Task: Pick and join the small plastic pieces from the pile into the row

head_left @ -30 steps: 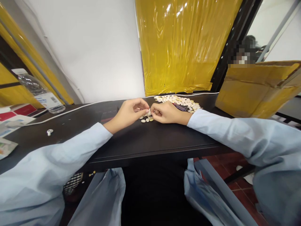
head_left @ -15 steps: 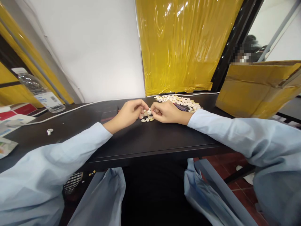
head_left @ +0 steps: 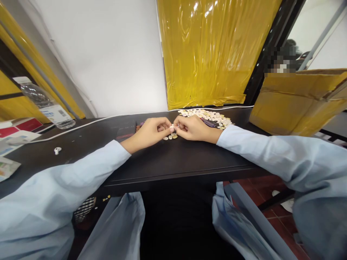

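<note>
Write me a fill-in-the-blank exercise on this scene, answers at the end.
The big pile of pieces lies beyond the right hand, not the ____ one.
The bottle has a ____ cap.
The sleeves are light ____.
Of carton and bottle, the earbud lies nearer the ____.

Missing words: left; white; blue; bottle.

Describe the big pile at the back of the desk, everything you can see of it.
The pile is a loose spread of many small, pale, roundish pieces, some yellowish; their material is unclear. It lies on the dark desk, beyond the right hand. A white cable runs along its far side, and a dark purple object lies at its near side; whether either touches it is unclear.
</note>
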`<action>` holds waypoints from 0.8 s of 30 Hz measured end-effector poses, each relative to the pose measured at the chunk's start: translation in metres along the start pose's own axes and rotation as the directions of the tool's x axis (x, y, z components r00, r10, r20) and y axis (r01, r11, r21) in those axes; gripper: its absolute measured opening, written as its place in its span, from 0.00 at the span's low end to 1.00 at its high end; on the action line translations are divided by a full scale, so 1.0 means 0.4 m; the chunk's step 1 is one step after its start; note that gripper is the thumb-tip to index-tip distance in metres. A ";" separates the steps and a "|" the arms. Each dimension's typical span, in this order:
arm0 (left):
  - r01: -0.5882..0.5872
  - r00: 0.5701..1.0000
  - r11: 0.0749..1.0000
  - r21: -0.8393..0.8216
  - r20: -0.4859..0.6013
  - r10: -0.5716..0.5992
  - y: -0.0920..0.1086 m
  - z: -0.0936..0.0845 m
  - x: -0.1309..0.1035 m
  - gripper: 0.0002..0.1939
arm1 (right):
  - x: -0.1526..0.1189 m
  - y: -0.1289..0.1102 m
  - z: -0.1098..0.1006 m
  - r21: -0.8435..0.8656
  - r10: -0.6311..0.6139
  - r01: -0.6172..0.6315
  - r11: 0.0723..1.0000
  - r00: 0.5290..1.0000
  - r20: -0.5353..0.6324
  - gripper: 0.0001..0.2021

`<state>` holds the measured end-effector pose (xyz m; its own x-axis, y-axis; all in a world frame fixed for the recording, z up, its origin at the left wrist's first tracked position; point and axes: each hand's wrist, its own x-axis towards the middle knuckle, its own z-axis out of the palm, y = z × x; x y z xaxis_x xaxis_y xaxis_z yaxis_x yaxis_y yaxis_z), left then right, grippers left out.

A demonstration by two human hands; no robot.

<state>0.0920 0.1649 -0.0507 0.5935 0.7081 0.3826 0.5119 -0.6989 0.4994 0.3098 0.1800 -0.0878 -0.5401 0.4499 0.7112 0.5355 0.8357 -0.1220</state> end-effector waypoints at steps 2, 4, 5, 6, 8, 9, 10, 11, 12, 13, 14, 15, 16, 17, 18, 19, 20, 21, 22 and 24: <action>-0.019 1.000 1.000 0.011 -0.010 0.019 -0.001 -0.001 -0.002 0.16 | 0.000 -0.001 0.001 0.001 0.013 -0.013 1.000 1.000 0.009 0.06; -0.025 1.000 1.000 0.010 -0.016 0.025 -0.001 -0.002 -0.003 0.16 | 0.001 -0.004 -0.001 -0.012 0.032 -0.032 0.999 0.999 0.019 0.07; -0.022 1.000 1.000 0.006 -0.021 0.023 -0.001 -0.003 -0.003 0.16 | 0.003 -0.006 -0.003 -0.024 0.050 -0.049 0.999 0.998 0.029 0.08; -0.019 0.999 1.000 0.001 -0.026 0.019 -0.002 -0.003 -0.004 0.16 | 0.006 -0.009 -0.007 -0.041 0.074 -0.072 0.997 0.996 0.042 0.08; -0.013 0.999 1.000 -0.009 -0.041 0.012 -0.004 -0.004 -0.005 0.16 | 0.013 -0.011 -0.017 -0.094 0.142 -0.135 0.986 0.988 0.066 0.09; -0.010 0.999 1.000 -0.012 -0.050 0.009 -0.006 -0.005 -0.005 0.16 | 0.018 -0.010 -0.024 -0.129 0.180 -0.170 0.977 0.981 0.071 0.10; -0.010 0.998 1.000 -0.011 -0.059 0.009 -0.008 -0.005 -0.004 0.15 | 0.022 -0.007 -0.030 -0.168 0.217 -0.203 0.965 0.974 0.067 0.10; -0.010 0.998 1.000 -0.007 -0.066 0.010 -0.011 -0.005 -0.004 0.15 | 0.025 -0.001 -0.037 -0.210 0.250 -0.233 0.950 0.966 0.061 0.10; -0.011 0.998 1.000 0.000 -0.069 0.011 -0.014 -0.005 -0.004 0.15 | 0.028 0.007 -0.042 -0.253 0.283 -0.261 0.932 0.958 0.053 0.10; -0.014 0.998 1.000 0.010 -0.068 0.015 -0.016 -0.004 -0.004 0.15 | 0.029 0.016 -0.047 -0.295 0.311 -0.285 0.912 0.949 0.046 0.10; -0.020 0.998 1.000 0.020 -0.064 0.021 -0.018 -0.004 -0.004 0.15 | 0.029 0.026 -0.050 -0.336 0.338 -0.304 0.891 0.940 0.048 0.10; -0.026 0.998 0.999 0.029 -0.056 0.028 -0.019 -0.004 -0.005 0.15 | 0.029 0.037 -0.052 -0.376 0.367 -0.322 0.869 0.929 0.051 0.10; -0.033 0.998 0.999 0.035 -0.051 0.034 -0.020 -0.003 -0.006 0.14 | 0.027 0.047 -0.053 -0.413 0.391 -0.332 0.848 0.918 0.064 0.11; -0.040 0.998 0.998 0.039 -0.049 0.042 -0.019 -0.003 -0.006 0.14 | 0.024 0.056 -0.053 -0.446 0.415 -0.340 0.828 0.906 0.080 0.11; -0.049 0.997 0.998 0.040 -0.051 0.051 -0.018 -0.003 -0.007 0.14 | 0.022 0.064 -0.052 -0.470 0.441 -0.348 0.811 0.892 0.100 0.11; -0.060 0.996 0.997 0.039 -0.056 0.062 -0.016 -0.003 -0.008 0.14 | 0.019 0.070 -0.050 -0.482 0.467 -0.357 0.800 0.875 0.127 0.12; -0.070 0.995 0.997 0.035 -0.062 0.072 -0.014 -0.004 -0.009 0.14 | 0.016 0.075 -0.049 -0.481 0.490 -0.368 0.796 0.857 0.156 0.12; -0.076 0.995 0.997 0.027 -0.070 0.078 -0.012 -0.004 -0.009 0.13 | 0.014 0.079 -0.047 -0.469 0.509 -0.380 0.797 0.841 0.184 0.12; -0.078 0.994 0.997 0.017 -0.077 0.079 -0.010 -0.005 -0.009 0.14 | 0.013 0.081 -0.045 -0.453 0.521 -0.392 0.801 0.828 0.206 0.12; -0.070 0.994 0.998 -0.003 -0.085 0.070 -0.008 -0.005 -0.009 0.14 | 0.011 0.084 -0.044 -0.418 0.524 -0.403 0.814 0.820 0.231 0.11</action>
<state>0.0869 0.1649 -0.0521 0.5728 0.6636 0.4812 0.4671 -0.7466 0.4736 0.3366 0.2046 -0.0765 -0.3123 0.8794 0.3594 0.9249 0.3679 -0.0963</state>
